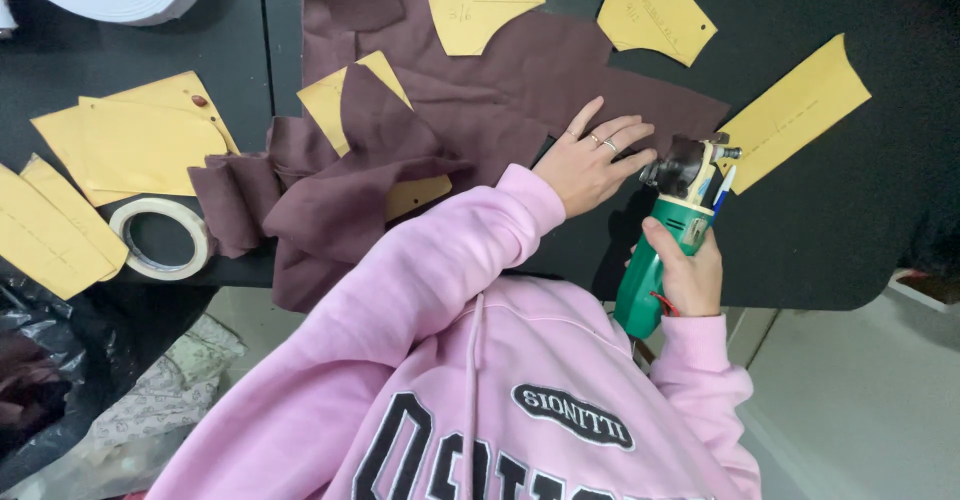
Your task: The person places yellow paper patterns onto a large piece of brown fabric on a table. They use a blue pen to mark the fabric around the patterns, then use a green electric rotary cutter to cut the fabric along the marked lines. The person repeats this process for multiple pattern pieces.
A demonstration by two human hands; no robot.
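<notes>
Gripping the green cutter (662,245) by its handle, right hand (690,275) is wrapped fully around the body, thumb on top. Cutter: green plastic housing, cream collar, metal head with round blade at the front, sitting at the near bench (850,230) edge, just right of the maroon fabric (480,100). Left hand (590,160) is flat and spread, fingers (618,132) pressing the fabric's edge right beside the blade, rings on two. Fabric is dark maroon, crumpled and folded at left, flatter near the blade. Yellow paper patterns (790,110) lie around it; tape roll (160,237) far left.
</notes>
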